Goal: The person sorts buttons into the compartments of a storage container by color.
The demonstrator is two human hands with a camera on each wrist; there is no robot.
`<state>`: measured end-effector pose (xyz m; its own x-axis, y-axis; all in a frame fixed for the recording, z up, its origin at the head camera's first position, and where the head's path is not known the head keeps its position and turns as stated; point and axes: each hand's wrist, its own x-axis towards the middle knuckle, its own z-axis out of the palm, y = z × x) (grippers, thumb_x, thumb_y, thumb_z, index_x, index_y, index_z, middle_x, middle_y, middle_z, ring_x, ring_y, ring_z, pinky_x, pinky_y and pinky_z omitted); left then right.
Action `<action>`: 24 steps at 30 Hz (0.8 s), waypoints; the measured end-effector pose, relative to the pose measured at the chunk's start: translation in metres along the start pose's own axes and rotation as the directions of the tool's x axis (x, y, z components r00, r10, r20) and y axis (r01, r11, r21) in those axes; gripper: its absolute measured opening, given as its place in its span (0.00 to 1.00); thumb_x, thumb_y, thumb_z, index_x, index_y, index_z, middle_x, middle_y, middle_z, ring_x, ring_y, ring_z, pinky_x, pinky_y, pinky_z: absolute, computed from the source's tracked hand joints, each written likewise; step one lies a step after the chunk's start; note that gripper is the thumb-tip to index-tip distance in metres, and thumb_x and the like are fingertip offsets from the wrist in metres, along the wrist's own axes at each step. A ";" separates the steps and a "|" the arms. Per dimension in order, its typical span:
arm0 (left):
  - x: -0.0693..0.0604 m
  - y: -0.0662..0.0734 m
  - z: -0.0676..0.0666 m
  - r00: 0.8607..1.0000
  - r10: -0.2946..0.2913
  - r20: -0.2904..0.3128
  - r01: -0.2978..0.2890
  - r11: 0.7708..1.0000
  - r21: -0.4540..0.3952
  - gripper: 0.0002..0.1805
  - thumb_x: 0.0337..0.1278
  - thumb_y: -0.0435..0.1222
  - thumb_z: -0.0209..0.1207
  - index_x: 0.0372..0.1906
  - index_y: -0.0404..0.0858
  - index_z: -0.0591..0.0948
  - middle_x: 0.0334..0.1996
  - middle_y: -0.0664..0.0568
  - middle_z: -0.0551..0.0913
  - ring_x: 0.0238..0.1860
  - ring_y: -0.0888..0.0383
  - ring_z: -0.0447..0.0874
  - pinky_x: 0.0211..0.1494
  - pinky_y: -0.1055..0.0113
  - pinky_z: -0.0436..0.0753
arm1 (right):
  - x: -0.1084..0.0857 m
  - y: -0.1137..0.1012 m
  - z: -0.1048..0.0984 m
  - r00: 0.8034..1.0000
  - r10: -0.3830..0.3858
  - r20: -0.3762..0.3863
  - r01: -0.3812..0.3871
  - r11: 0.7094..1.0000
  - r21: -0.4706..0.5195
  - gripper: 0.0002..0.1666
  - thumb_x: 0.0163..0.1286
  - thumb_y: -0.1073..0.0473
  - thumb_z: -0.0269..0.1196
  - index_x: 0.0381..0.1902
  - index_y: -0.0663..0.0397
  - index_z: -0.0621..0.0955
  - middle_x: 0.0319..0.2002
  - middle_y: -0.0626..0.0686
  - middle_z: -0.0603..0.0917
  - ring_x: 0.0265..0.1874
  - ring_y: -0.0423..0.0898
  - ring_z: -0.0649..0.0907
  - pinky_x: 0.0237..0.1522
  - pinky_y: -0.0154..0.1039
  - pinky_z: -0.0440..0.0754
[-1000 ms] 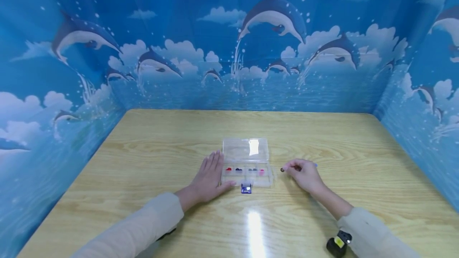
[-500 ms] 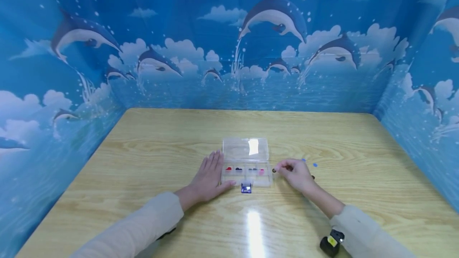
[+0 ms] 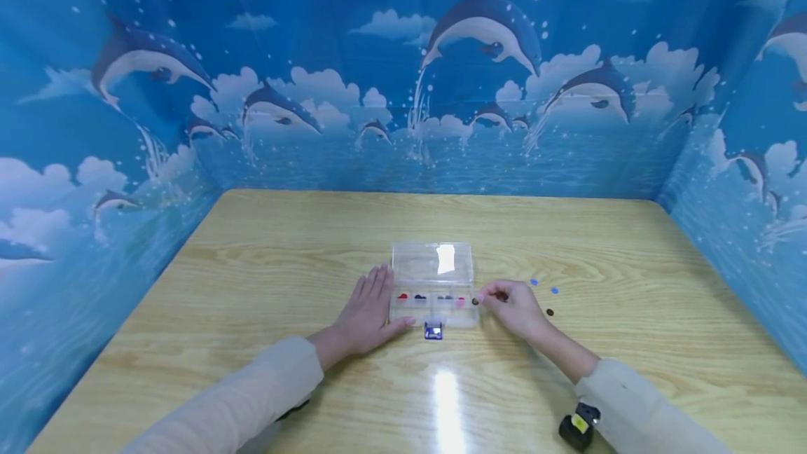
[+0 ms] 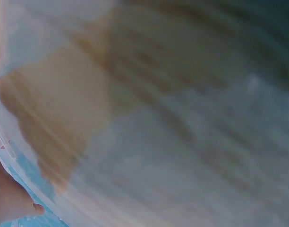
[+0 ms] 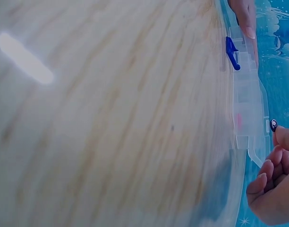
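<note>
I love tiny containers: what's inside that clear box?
The box shows something red, something dark, something greyish and something pink in its far row. The left hand covers the near left corner, hiding anything beneath.

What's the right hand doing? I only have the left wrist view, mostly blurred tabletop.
Observer: Head view: the right hand pinches a small dark disc at the right end of the clear box.
Operator: Lid open or closed?
Observer: The lid is open, folded back on the side away from the person.
Operator: Loose pieces on the table?
Observer: Three, right of the box: a blue piece, a second blue piece and a dark piece.
</note>
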<state>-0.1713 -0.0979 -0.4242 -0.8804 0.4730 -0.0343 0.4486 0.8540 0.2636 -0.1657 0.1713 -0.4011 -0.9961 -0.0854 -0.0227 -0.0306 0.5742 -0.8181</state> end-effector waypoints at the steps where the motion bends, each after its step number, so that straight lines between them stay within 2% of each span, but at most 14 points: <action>1: 0.000 0.000 0.000 1.000 0.000 0.000 0.000 1.000 -0.001 0.51 0.61 0.64 0.39 0.72 0.30 0.41 0.73 0.37 0.39 0.74 0.43 0.36 0.75 0.50 0.42 | 0.000 0.000 0.001 1.000 -0.004 0.002 0.004 1.000 0.005 0.06 0.62 0.66 0.60 0.32 0.64 0.82 0.23 0.51 0.78 0.23 0.39 0.70 0.24 0.28 0.70; 8: 0.000 0.000 0.000 1.000 0.002 -0.002 -0.002 1.000 -0.005 0.51 0.61 0.64 0.39 0.72 0.30 0.41 0.73 0.37 0.39 0.74 0.42 0.36 0.75 0.50 0.42 | 0.002 0.000 0.009 0.998 -0.055 0.012 0.054 0.998 0.042 0.05 0.60 0.68 0.60 0.30 0.67 0.82 0.22 0.52 0.79 0.20 0.37 0.70 0.22 0.27 0.69; 18: 0.000 -0.001 0.000 1.000 -0.006 0.001 0.006 1.000 -0.007 0.51 0.60 0.64 0.39 0.72 0.30 0.41 0.73 0.37 0.39 0.74 0.43 0.36 0.75 0.50 0.42 | 0.001 -0.006 0.015 0.998 -0.046 0.036 0.045 0.998 0.035 0.05 0.61 0.66 0.61 0.31 0.65 0.81 0.26 0.54 0.81 0.22 0.39 0.71 0.23 0.27 0.70; 24: 0.000 0.000 0.000 1.000 -0.006 0.003 0.006 1.000 -0.001 0.51 0.60 0.65 0.39 0.72 0.30 0.41 0.73 0.37 0.39 0.74 0.43 0.36 0.75 0.50 0.43 | 0.001 -0.008 0.020 0.996 -0.045 0.072 0.041 0.998 0.057 0.05 0.60 0.66 0.62 0.31 0.64 0.82 0.24 0.52 0.79 0.21 0.39 0.71 0.21 0.26 0.70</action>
<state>-0.1711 -0.0983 -0.4242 -0.8824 0.4689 -0.0386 0.4436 0.8564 0.2641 -0.1644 0.1502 -0.4056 -0.9851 -0.1697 -0.0277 -0.0662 0.5230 -0.8497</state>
